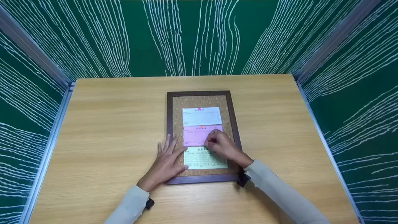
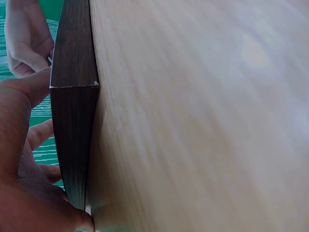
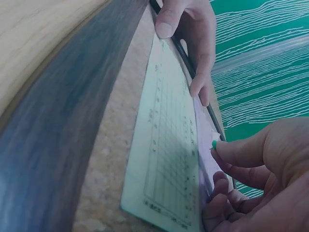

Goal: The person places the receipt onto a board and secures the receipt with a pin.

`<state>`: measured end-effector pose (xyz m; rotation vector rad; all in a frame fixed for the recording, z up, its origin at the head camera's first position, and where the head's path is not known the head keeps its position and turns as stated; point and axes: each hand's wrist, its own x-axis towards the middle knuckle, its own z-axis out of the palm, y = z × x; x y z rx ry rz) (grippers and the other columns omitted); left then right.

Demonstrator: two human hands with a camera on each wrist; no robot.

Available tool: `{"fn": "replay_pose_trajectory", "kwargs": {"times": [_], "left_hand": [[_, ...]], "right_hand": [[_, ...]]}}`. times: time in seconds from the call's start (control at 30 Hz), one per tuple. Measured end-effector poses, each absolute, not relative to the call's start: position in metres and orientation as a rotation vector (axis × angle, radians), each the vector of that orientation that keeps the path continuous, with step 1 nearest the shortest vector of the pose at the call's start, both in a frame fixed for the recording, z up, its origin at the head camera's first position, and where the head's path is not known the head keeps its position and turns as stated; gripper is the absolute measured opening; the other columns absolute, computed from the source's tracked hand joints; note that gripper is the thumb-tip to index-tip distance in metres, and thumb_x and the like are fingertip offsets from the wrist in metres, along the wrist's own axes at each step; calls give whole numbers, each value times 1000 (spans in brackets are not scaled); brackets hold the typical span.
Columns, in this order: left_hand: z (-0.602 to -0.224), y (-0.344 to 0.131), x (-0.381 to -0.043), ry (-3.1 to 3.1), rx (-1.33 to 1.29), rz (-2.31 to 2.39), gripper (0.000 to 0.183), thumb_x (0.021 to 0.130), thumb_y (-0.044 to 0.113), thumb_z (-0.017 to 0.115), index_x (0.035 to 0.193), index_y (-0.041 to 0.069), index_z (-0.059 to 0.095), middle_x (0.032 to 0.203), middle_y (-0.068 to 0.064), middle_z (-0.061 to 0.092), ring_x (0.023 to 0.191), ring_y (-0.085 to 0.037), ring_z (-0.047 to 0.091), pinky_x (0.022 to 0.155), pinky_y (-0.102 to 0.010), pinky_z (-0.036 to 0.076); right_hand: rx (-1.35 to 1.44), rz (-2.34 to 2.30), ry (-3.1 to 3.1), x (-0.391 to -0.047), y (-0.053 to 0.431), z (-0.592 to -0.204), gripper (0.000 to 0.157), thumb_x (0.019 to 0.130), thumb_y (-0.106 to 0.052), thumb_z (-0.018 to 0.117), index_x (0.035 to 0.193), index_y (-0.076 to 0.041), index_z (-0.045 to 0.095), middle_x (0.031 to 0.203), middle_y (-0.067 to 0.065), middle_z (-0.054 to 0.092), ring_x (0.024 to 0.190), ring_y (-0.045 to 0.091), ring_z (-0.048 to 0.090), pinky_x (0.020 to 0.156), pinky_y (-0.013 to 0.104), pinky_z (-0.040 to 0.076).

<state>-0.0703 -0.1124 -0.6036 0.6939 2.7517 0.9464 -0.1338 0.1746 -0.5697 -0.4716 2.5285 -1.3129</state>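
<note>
A cork board (image 1: 199,100) in a dark wooden frame lies on the table, bearing a light blue slip (image 1: 202,118), a pink slip (image 1: 193,137) and a green slip (image 1: 205,160) in a column. My left hand (image 1: 165,164) rests across the board's left edge with fingers spread, its thumb and index finger at the green slip's left side. Between thumb and index finger, my right hand (image 1: 221,145) pinches a green push pin (image 3: 214,144), held over the place where the pink and green slips meet. A red pin (image 1: 199,109) tops the blue slip; an orange pin (image 1: 202,127) tops the pink one.
The wooden table (image 1: 108,124) extends around the board. Green panels (image 1: 189,37) with wavy white lines stand behind and at both sides, joined by metal posts (image 1: 335,39). Dark wrist devices (image 1: 150,203) sit at both sleeves.
</note>
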Motion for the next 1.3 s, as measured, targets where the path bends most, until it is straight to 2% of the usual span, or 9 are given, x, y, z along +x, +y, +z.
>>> {"fn": "replay_pose_trajectory", "kwargs": {"times": [0.4, 0.6, 0.9, 1.3], "left_hand": [[-603, -110, -71, 2759, 714, 961, 73, 95, 42, 87, 158, 17, 61, 183, -19, 18, 168, -49, -2, 125, -83, -1], [-601, -111, -70, 2744, 699, 967, 74, 95, 43, 86, 159, 18, 60, 183, -18, 17, 169, -46, -4, 126, -80, -3], [-602, -112, -70, 2743, 706, 959, 74, 95, 44, 86, 159, 19, 60, 183, -17, 16, 169, -46, -5, 126, -81, -3], [-602, -112, -70, 2740, 695, 948, 73, 97, 46, 84, 160, 18, 59, 183, -18, 16, 169, -46, -5, 126, -80, -3]], "right_hand": [[-487, -1283, 2531, -137, 177, -565, 17, 92, 11, 72, 82, -2, 80, 87, 5, 67, 85, 17, 53, 79, 31, 42], [-504, -1284, 2520, -138, 177, -568, 17, 92, 10, 73, 82, -1, 81, 89, 6, 68, 87, 18, 55, 83, 35, 43], [-478, -1245, 2533, -136, 174, -570, 15, 95, 6, 76, 84, -1, 82, 95, 6, 65, 91, 18, 53, 82, 35, 43], [-443, -1176, 2594, -134, 169, -570, 14, 90, 8, 76, 81, -2, 81, 94, 5, 62, 89, 18, 53, 77, 32, 44]]}}
